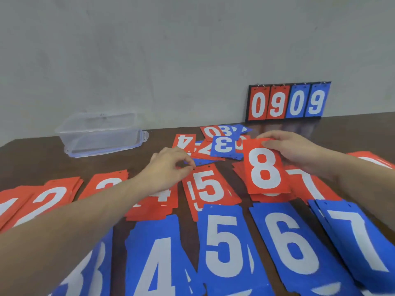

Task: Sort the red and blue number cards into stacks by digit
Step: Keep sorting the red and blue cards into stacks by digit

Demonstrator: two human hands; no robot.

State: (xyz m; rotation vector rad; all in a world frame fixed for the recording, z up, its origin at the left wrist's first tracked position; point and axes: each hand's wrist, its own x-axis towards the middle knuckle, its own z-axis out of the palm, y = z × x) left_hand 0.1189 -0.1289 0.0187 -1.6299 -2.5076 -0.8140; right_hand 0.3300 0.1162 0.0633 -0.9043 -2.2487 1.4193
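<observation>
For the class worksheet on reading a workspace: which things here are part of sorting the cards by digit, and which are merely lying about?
Part of the job:
- red 8 card, held by the right hand
- left hand, at the red 5 stack
- unsorted pile
- blue 6 stack

Lying about:
- clear plastic box
- scoreboard reading 0909
</observation>
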